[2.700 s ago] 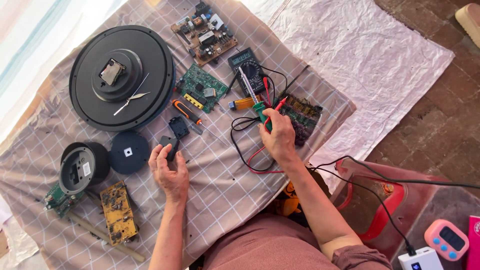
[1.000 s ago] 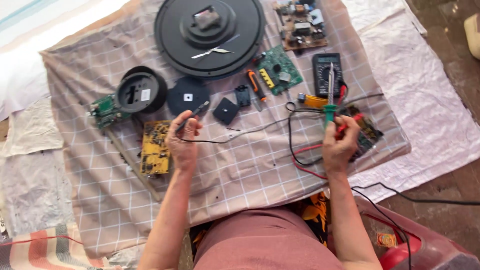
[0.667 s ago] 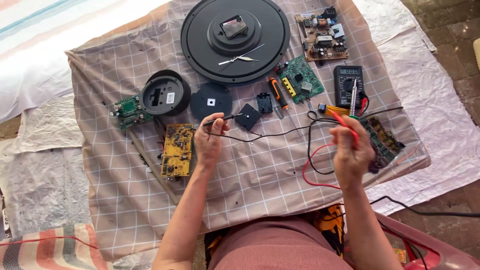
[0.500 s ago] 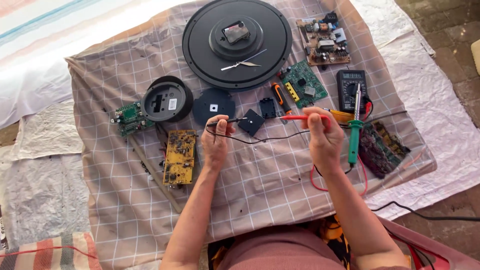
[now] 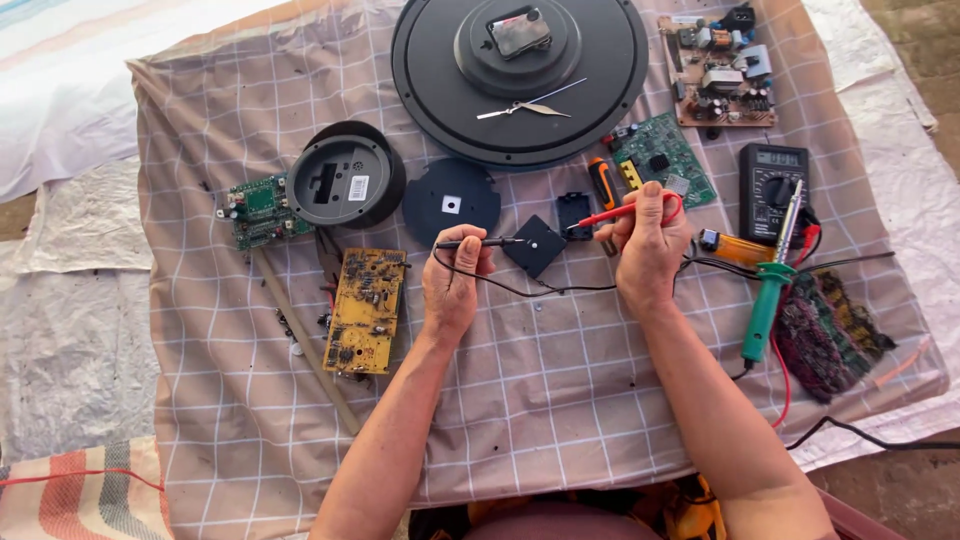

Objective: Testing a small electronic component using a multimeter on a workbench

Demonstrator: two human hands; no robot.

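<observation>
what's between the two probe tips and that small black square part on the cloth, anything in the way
Nothing visible. The left hand holds the black probe and the right hand the red probe; both tips sit at opposite edges of the small black square part, with only bare checked cloth around it.

A checked brown cloth [image 5: 560, 400] covers the ground in even daylight. White sheeting [image 5: 70, 310] lies at nine o'clock, a striped mat [image 5: 70, 495] at seven, bare earth [image 5: 900, 490] at five.
</observation>
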